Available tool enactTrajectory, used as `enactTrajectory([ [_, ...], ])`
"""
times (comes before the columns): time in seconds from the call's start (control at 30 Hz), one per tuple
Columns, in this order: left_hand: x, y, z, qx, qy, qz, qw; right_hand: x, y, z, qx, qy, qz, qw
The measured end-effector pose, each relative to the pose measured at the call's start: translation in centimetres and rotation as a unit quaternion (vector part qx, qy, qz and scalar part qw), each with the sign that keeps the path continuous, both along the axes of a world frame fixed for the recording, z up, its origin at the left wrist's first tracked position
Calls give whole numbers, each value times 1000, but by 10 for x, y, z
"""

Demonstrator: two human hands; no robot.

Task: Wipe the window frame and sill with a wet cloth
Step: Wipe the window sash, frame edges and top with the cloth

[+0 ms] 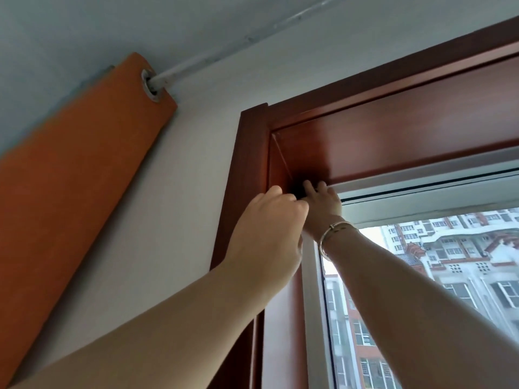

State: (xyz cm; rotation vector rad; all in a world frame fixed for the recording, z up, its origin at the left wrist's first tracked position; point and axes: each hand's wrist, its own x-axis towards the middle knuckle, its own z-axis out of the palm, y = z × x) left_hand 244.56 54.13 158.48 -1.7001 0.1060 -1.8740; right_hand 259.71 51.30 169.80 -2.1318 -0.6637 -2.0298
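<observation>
Both hands up in the frame's (pixel 393 141) top corner: right hand (pixel 323 202) presses a dark cloth (pixel 298 192) there, left hand (pixel 269 228) curled just below it, grip unclear.

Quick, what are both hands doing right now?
Left hand: fingers curled at the frame corner; what it grips cannot be told.
Right hand: fingers straight, pressing something dark into the corner.
</observation>
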Motion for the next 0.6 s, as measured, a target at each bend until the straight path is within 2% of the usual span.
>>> enactTrajectory([
  [0.1, 1, 1, 0, -4, 8, 0, 1000, 7, -15, -6, -7, -36, 6, 999],
  [0.2, -1, -3, -2, -4, 4, 3, 1000, 9, -39, -10, 70, -65, 81, 992],
  [0.3, -1, -2, -3, -16, 17, 4, 1000, 8, -46, -13, 76, -164, 141, 973],
  [0.4, -2, -4, -4, -16, 18, 1, 1000, 13, -38, -6, 23, -206, 94, 974],
  [0.5, -2, -1, -3, -11, 17, -8, 1000, 9, -28, 7, -25, -218, 19, 975],
  [0.6, -1, -1, -2, -6, 7, -14, 1000, 17, -27, 9, -71, -223, -11, 972],
])
